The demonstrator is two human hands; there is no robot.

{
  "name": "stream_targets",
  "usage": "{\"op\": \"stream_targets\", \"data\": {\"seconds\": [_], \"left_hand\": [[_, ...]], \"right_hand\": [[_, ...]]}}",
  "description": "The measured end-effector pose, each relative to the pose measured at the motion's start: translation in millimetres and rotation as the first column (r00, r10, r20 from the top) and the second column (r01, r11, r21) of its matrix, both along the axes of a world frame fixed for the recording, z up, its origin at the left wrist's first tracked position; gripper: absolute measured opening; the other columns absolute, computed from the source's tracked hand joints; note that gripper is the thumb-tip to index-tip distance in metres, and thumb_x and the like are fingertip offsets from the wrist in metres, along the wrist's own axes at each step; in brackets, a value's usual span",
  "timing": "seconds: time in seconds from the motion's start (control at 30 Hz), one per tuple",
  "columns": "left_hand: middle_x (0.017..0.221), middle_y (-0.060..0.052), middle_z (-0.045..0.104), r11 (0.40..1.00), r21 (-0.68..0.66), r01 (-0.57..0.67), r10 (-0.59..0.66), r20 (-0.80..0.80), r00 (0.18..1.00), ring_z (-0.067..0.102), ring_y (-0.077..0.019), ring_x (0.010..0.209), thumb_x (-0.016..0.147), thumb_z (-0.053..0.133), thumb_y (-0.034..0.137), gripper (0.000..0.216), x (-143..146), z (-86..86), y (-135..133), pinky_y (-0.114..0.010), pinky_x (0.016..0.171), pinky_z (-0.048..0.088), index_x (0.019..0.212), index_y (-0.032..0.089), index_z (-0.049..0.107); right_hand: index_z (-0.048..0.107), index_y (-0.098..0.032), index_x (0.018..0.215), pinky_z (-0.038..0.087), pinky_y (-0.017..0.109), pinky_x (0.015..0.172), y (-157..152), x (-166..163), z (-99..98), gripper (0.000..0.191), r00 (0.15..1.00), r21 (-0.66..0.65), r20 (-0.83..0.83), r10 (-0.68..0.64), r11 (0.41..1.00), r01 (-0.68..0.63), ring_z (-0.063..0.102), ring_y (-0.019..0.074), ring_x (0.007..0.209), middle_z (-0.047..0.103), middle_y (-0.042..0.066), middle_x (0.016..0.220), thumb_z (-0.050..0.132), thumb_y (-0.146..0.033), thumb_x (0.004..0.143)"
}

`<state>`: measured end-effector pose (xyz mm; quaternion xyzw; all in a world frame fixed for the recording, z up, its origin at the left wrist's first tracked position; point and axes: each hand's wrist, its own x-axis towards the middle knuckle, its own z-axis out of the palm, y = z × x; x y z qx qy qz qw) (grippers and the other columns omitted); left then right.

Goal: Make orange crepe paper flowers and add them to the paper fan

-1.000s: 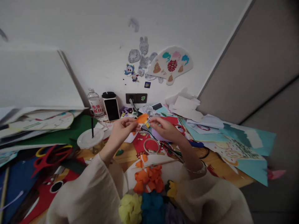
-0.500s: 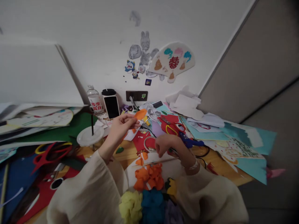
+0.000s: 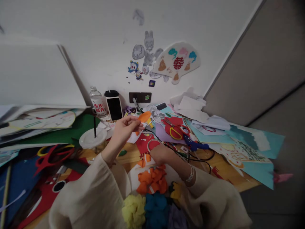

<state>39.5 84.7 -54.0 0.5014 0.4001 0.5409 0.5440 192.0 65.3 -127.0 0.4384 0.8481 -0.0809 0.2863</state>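
My left hand pinches an orange petal-shaped piece between thumb and fingertips, raised above the desk. Lower and to the right, my right hand is curled, knuckles up, right beside small orange pieces on a white base. Its fingertips are hidden, so what they hold cannot be made out. Just below it sits an orange petalled flower. Nearer to me are a yellow flower, a blue flower and a dark purple one.
Red-and-yellow scissors lie beyond my right hand; another pair of scissors is at left. A lidded drink cup with a straw, a bottle and a dark-lidded cup stand left. Paper sheets cover the right side.
My right hand has moved down and slightly left, closer to the orange pieces. My left hand keeps its hold on the orange petal piece, nearly still.
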Motion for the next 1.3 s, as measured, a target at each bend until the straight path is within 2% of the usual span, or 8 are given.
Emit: {"op": "stream_targets", "data": {"seconds": [0.2, 0.37, 0.6, 0.73, 0.97, 1.07, 1.17, 1.3], "left_hand": [[0.063, -0.003, 0.070, 1.000, -0.007, -0.018, 0.018, 0.030, 0.999, 0.069, -0.0177, 0.060, 0.065, 0.072, 0.027, 0.021, 0, 2.9, -1, -0.032, 0.069, 0.057, 0.075, 0.014, 0.059], [0.062, -0.002, 0.070, 1.000, -0.001, -0.026, 0.026, 0.071, 0.997, 0.069, -0.0163, 0.058, 0.068, 0.070, 0.028, 0.022, 1, 4.0, -3, -0.028, 0.063, 0.056, 0.077, 0.016, 0.055], [0.063, 0.000, 0.068, 0.996, 0.076, -0.053, 0.037, 0.190, 0.981, 0.067, -0.0145, 0.057, 0.069, 0.070, 0.032, 0.025, 0, 4.5, -4, -0.026, 0.062, 0.055, 0.077, 0.017, 0.053], [0.068, -0.001, 0.069, 0.989, 0.126, -0.081, 0.046, 0.254, 0.966, 0.068, -0.0143, 0.062, 0.071, 0.070, 0.030, 0.023, 2, 7.2, -11, -0.028, 0.069, 0.055, 0.079, 0.016, 0.054], [0.073, 0.002, 0.064, 0.970, 0.176, -0.166, 0.104, 0.316, 0.943, 0.064, -0.0126, 0.072, 0.069, 0.073, 0.027, 0.017, 4, 8.1, -21, -0.024, 0.067, 0.053, 0.077, 0.017, 0.062], [0.070, 0.003, 0.063, 0.976, 0.179, -0.121, 0.066, 0.285, 0.956, 0.061, -0.0108, 0.070, 0.071, 0.071, 0.027, 0.013, 7, 6.8, -27, -0.022, 0.065, 0.051, 0.075, 0.017, 0.064], [0.071, 0.002, 0.063, 0.983, 0.155, -0.099, 0.061, 0.237, 0.969, 0.059, -0.0106, 0.070, 0.072, 0.071, 0.028, 0.013, 16, 4.7, -34, -0.022, 0.067, 0.049, 0.076, 0.017, 0.065], [0.071, 0.001, 0.063, 0.991, 0.132, -0.025, 0.004, 0.156, 0.988, 0.057, -0.0104, 0.067, 0.069, 0.072, 0.028, 0.015, 25, 1.6, -41, -0.022, 0.067, 0.047, 0.074, 0.015, 0.066]], "right_hand": [[0.067, -0.014, 0.072, 0.041, 0.023, 0.052, 8, 25, 27.9, 0.010, 0.982, -0.157, -0.190, 0.020, 0.986, -0.050, 0.058, 0.0135, 0.059, 0.064, 0.000, 0.066, 0.072, -0.016, 0.063], [0.061, -0.016, 0.079, 0.034, 0.020, 0.051, 14, 56, 55.1, 0.007, 0.856, -0.031, -0.516, 0.022, 0.999, -0.045, 0.051, 0.0097, 0.058, 0.061, -0.002, 0.069, 0.061, -0.019, 0.073], [0.051, -0.018, 0.092, 0.045, 0.022, 0.068, 4, 65, 81.1, 0.009, 0.548, 0.147, -0.835, 0.055, 0.981, 0.127, 0.055, 0.0112, 0.073, 0.058, 0.001, 0.083, 0.049, -0.026, 0.088], [0.052, -0.019, 0.094, 0.047, 0.023, 0.066, -3, 54, 80.4, 0.014, 0.236, 0.048, -0.972, 0.007, 0.984, 0.171, 0.057, 0.0114, 0.070, 0.058, 0.000, 0.080, 0.056, -0.029, 0.085], [0.048, -0.020, 0.096, 0.047, 0.027, 0.074, -18, 26, 77.0, 0.012, 0.015, -0.098, -0.995, -0.099, 0.995, 0.025, 0.058, 0.0126, 0.078, 0.059, 0.001, 0.085, 0.055, -0.025, 0.087], [0.046, -0.022, 0.093, 0.041, 0.022, 0.060, -24, 16, 76.4, 0.004, -0.166, -0.198, -0.967, -0.192, 0.980, 0.025, 0.049, 0.0089, 0.062, 0.049, -0.004, 0.069, 0.044, -0.025, 0.092], [0.047, -0.023, 0.096, 0.028, 0.019, 0.046, -29, 8, 75.3, 0.008, -0.352, -0.215, -0.925, -0.143, 0.961, 0.175, 0.030, 0.0068, 0.049, 0.033, -0.008, 0.060, 0.049, -0.029, 0.091], [0.051, -0.020, 0.086, 0.023, 0.020, 0.044, -33, 8, 76.8, 0.014, -0.326, -0.127, -0.945, 0.027, 0.889, 0.439, 0.025, 0.0068, 0.049, 0.028, -0.008, 0.059, 0.058, -0.032, 0.085]]}}
